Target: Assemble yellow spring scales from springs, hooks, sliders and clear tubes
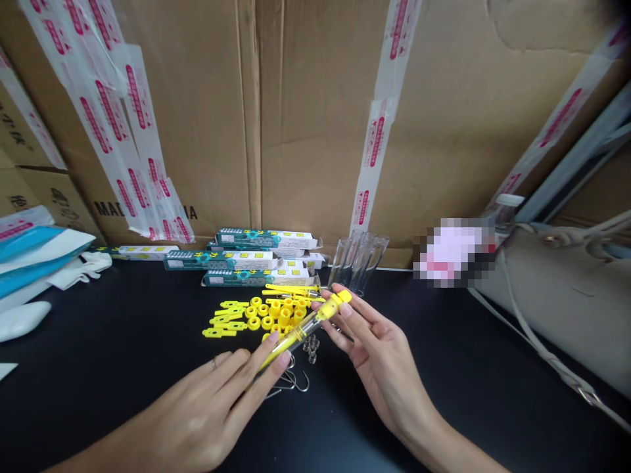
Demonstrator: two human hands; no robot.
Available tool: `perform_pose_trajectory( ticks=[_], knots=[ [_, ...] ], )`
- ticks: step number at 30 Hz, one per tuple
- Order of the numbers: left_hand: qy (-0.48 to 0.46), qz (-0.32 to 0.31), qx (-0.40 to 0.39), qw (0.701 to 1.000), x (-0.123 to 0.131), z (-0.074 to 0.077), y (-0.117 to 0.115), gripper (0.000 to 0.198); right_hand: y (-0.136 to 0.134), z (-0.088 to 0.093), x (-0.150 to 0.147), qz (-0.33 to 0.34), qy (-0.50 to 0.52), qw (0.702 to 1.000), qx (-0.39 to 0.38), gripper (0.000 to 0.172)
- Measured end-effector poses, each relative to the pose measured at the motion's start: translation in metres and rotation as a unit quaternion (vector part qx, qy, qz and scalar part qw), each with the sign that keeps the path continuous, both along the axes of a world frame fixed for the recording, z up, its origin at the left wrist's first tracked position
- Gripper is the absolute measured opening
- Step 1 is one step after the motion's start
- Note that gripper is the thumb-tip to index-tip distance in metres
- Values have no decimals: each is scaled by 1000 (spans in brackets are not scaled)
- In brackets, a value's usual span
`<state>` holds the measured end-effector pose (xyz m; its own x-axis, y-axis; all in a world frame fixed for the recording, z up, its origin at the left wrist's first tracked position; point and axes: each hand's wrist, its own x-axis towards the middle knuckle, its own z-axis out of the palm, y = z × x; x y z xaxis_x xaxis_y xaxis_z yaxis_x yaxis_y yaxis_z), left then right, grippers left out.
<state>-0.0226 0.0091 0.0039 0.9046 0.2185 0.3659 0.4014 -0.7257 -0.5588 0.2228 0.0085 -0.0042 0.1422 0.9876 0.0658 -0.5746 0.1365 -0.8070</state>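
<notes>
From here, the clear plastic tube with a bright yellow cap (304, 330) lies slantwise between my hands, the capped end at the fingers (342, 310) of my right hand (382, 355) and the lower end at the fingertips (282, 359) of my left hand (197, 410). Both sets of fingers are closed on it in a light pinch, which suits a slim tube by keeping it level without squeezing. Just past my left fingertips, yellow plastic rings (261, 315) and flat yellow plastic strips (225, 322) lie loose on the black counter (446, 374), and thin bent wire hooks (296, 381) sit right beneath the tube.
</notes>
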Motion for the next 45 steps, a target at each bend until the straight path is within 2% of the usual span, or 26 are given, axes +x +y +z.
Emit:
perform_pose_trajectory(
  ticks=[13, 19, 25, 33, 40, 45],
  knots=[
    [-29, -17, 14, 999, 5, 7, -5, 50, 0, 3, 1, 0, -11, 1000, -4, 39],
    [-31, -20, 16, 999, 6, 5, -3, 50, -1, 6, 1, 9, -7, 1000, -5, 39],
    [-32, -17, 0, 999, 4, 5, -3, 50, -3, 5, 1, 29, 29, 999, -33, 54],
    [-20, -11, -5, 1000, 2, 3, -3, 53, -3, -1, 3, 69, 67, 994, -45, 36],
    [2, -8, 5, 1000, -2, 3, -1, 51, 1, 0, 7, 84, 84, 990, -73, 44],
    [1, -13, 4, 1000, 0, 4, -1, 50, 0, 2, 4, 69, 87, 991, -75, 50]
  ],
)
